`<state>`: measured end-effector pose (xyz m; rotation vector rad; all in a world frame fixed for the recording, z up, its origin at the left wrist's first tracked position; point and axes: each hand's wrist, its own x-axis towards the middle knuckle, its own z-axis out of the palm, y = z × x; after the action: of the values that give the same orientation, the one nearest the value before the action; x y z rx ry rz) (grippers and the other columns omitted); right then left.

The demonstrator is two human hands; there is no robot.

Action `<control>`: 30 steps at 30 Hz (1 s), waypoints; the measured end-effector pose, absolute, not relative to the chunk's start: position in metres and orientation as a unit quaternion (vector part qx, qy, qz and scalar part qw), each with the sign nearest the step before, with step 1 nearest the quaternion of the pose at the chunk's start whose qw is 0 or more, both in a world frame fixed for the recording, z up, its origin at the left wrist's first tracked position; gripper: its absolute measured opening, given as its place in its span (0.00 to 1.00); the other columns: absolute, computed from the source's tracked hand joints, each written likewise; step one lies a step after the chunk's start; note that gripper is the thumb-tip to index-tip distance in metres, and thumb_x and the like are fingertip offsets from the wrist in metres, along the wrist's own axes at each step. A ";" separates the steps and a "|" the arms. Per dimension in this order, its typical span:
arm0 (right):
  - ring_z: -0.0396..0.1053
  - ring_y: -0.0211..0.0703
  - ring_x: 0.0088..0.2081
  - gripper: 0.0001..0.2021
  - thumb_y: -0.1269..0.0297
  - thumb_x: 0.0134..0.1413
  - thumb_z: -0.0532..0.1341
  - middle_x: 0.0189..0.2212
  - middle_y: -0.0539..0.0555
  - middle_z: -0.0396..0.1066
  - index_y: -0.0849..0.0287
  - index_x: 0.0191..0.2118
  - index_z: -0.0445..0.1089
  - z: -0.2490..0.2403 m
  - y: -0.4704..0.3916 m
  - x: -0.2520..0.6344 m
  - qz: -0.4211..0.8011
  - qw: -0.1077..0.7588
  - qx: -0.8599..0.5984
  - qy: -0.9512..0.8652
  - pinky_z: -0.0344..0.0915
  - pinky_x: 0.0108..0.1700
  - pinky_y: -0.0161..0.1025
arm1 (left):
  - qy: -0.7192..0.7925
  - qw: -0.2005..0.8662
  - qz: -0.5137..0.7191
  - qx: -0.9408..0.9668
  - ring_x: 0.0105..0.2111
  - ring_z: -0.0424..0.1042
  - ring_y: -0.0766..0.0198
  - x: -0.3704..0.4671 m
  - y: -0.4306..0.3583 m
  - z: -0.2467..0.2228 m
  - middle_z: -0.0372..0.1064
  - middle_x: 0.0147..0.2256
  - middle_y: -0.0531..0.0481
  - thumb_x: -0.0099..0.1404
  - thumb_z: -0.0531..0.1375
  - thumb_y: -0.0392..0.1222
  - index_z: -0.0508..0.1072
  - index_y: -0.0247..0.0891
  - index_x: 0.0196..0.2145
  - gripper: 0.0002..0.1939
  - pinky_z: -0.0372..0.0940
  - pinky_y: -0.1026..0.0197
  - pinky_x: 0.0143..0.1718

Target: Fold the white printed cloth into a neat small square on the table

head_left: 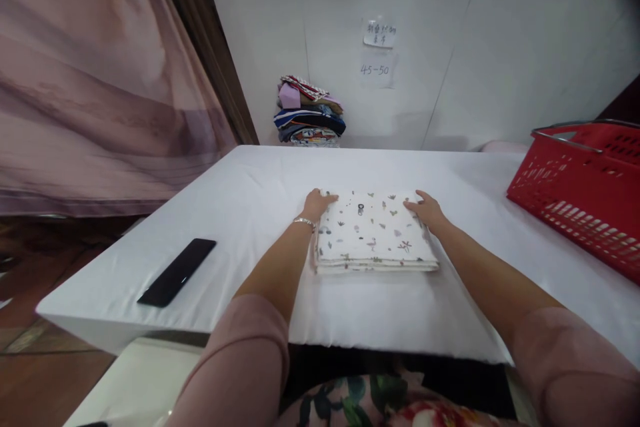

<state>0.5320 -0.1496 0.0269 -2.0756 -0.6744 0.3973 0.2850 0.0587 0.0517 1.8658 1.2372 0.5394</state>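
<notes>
A folded white cloth [375, 230] lies flat on the table, printed with small plants, birds and other little figures. Its stacked layers show along the near edge. My left hand [317, 205], with a bracelet at the wrist, grips the far left corner, thumb on top and the other fingers at the outer side. At the far right corner my right hand [428, 209] holds the cloth the same way, thumb over the top. The fingertips beneath or behind the edges are partly hidden.
A white-covered table [260, 193] carries a black phone-like slab [177, 272] at left and a red plastic basket [580, 190] at right. Beyond the far edge stands a pile of folded fabrics [310, 113]. Paper notes [377, 53] hang on the wall; a pink curtain [100, 80] hangs left.
</notes>
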 end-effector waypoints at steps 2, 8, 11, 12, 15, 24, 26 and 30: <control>0.69 0.52 0.44 0.39 0.51 0.46 0.62 0.47 0.63 0.68 0.64 0.62 0.54 0.025 -0.149 0.534 0.144 0.378 -0.866 -0.294 0.65 0.47 0.44 | 0.512 0.387 0.187 0.744 0.48 0.67 0.50 0.292 0.056 0.048 0.67 0.49 0.35 0.50 0.66 0.53 0.64 0.31 0.50 0.34 0.62 0.56 0.46; 0.68 0.54 0.45 0.37 0.49 0.52 0.55 0.45 0.62 0.70 0.64 0.64 0.49 0.024 -0.173 0.527 0.133 0.241 -0.894 -0.353 0.62 0.48 0.45 | 0.478 0.327 0.165 0.798 0.58 0.57 0.51 0.274 0.034 0.038 0.54 0.60 0.34 0.57 0.61 0.51 0.51 0.31 0.60 0.39 0.54 0.55 0.56; 0.69 0.52 0.43 0.34 0.51 0.50 0.57 0.48 0.60 0.69 0.59 0.62 0.54 0.026 -0.196 0.514 0.138 0.243 -0.887 -0.368 0.64 0.46 0.44 | 0.448 0.293 0.170 0.827 0.59 0.55 0.52 0.252 0.017 0.039 0.52 0.60 0.37 0.58 0.60 0.48 0.53 0.32 0.60 0.37 0.53 0.56 0.57; 0.69 0.51 0.44 0.32 0.52 0.50 0.57 0.50 0.60 0.68 0.58 0.61 0.56 0.026 -0.204 0.507 0.130 0.255 -0.881 -0.377 0.64 0.46 0.44 | 0.434 0.274 0.183 0.838 0.59 0.55 0.53 0.244 0.011 0.040 0.53 0.60 0.38 0.58 0.60 0.47 0.54 0.33 0.60 0.35 0.53 0.56 0.58; 0.66 0.51 0.49 0.25 0.56 0.52 0.55 0.54 0.57 0.65 0.56 0.57 0.62 0.029 -0.228 0.484 0.075 0.309 -0.847 -0.425 0.64 0.48 0.44 | 0.359 0.223 0.229 0.877 0.58 0.56 0.55 0.222 -0.015 0.044 0.58 0.58 0.43 0.60 0.58 0.45 0.64 0.37 0.55 0.25 0.51 0.55 0.59; 0.66 0.50 0.49 0.14 0.58 0.58 0.53 0.45 0.53 0.73 0.50 0.44 0.74 0.028 -0.252 0.436 0.031 0.278 -0.724 -0.630 0.58 0.54 0.51 | 0.220 0.231 0.159 0.934 0.47 0.66 0.57 0.198 -0.069 0.047 0.71 0.45 0.48 0.63 0.56 0.47 0.75 0.43 0.42 0.13 0.57 0.52 0.54; 0.66 0.49 0.49 0.14 0.58 0.58 0.53 0.44 0.53 0.73 0.50 0.44 0.74 0.025 -0.249 0.436 0.029 0.282 -0.727 -0.626 0.59 0.53 0.50 | 0.224 0.235 0.160 0.932 0.45 0.67 0.58 0.200 -0.070 0.046 0.71 0.43 0.48 0.63 0.56 0.46 0.76 0.44 0.40 0.12 0.58 0.53 0.52; 0.66 0.49 0.47 0.14 0.60 0.58 0.53 0.43 0.53 0.73 0.51 0.42 0.74 0.023 -0.245 0.438 0.046 0.291 -0.737 -0.608 0.59 0.52 0.50 | 0.217 0.260 0.193 0.921 0.41 0.68 0.61 0.201 -0.072 0.047 0.72 0.39 0.50 0.63 0.55 0.43 0.77 0.44 0.35 0.10 0.61 0.57 0.49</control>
<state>0.4381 -0.2450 0.0228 -1.9657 -1.6226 0.1239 0.2013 -0.0715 0.0467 2.4939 0.5871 0.5226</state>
